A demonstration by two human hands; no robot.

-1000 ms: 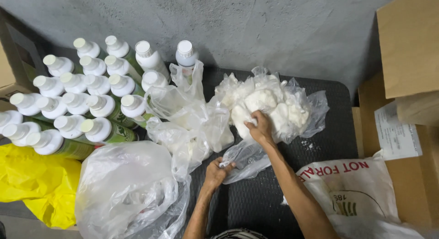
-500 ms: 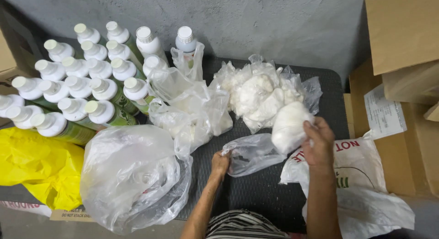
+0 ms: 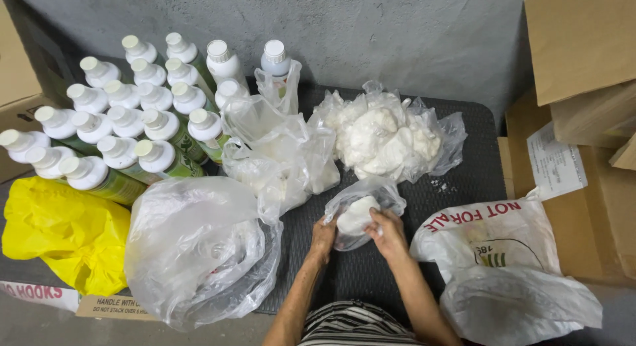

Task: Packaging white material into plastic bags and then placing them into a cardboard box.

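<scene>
small clear plastic bag [image 3: 363, 207] with a white, soft-looking lump [image 3: 356, 215] inside sits at the lower centre of the frame, over the dark ribbed mat [image 3: 464, 180] on the table, held between both hands. left hand [image 3: 323, 237] has its grip closed on the bag's lower left edge, fingers pinched into the film. right hand [image 3: 387, 232] grips the bag's lower right side, thumb and fingers pressed against the plastic just beside the lump (the lump itself is touched only through the film, as far as can be told).

above and to the right, at the centre of the frame, lies an open clear bag heaped with more white lumps [image 3: 384, 137]. just left of it are crumpled clear plastic bags [image 3: 281, 157], and at the lower left a large inflated clear plastic sack [image 3: 199, 247]. upper left holds a cluster of green bottles with white caps [image 3: 132, 127], packed close together. a yellow plastic bag [image 3: 63, 237] lies at the far left. a white printed plastic bag [image 3: 493, 243] rests at the lower right, beside brown cardboard boxes [image 3: 583, 88] along the right edge.
</scene>
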